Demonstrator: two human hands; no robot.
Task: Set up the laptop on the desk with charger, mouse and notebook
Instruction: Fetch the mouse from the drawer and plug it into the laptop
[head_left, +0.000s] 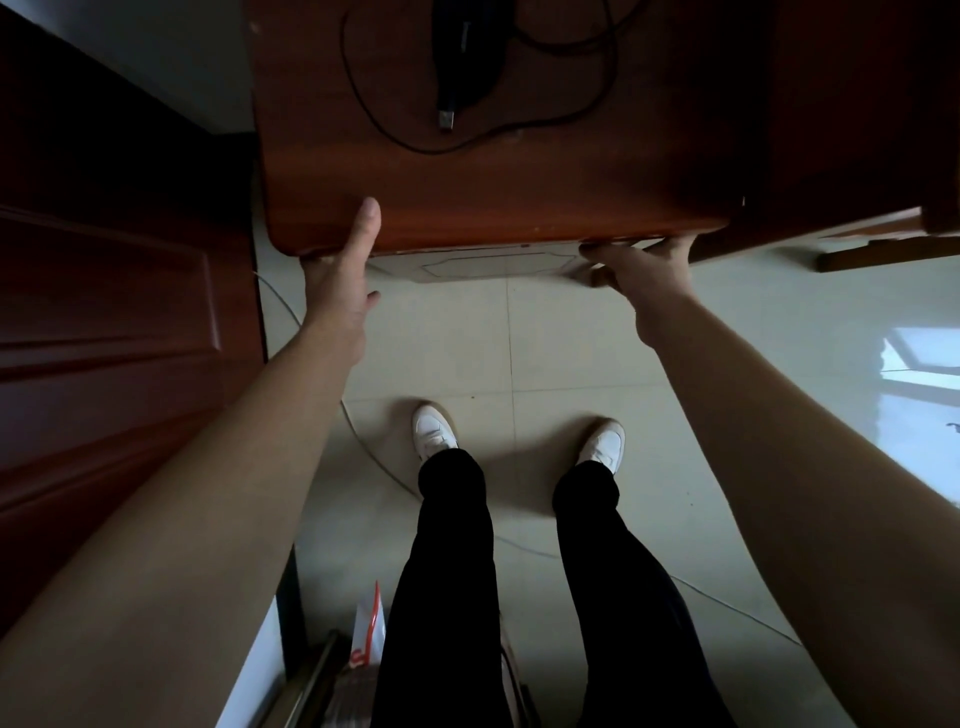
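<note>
The person is standing on pale floor tiles (467, 353), reaching forward. The right hand (639, 275) is pinching the corner of a pale laptop (483, 262) that is lying under the desk (519, 197) edge. The left hand (337, 280) is laying its thumb there; its fingers are hidden, so I cannot tell their grip. Probably the laptop is being drawn out, and next it needs a level pull and a lift onto the top. A mouse (462, 52) is lying farther back, and a dark door (104, 312) is standing to the left.

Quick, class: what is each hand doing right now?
Left hand: thumb on the desk edge, fingers hidden beneath; cannot tell.
Right hand: grips the pale panel under that edge.
</note>
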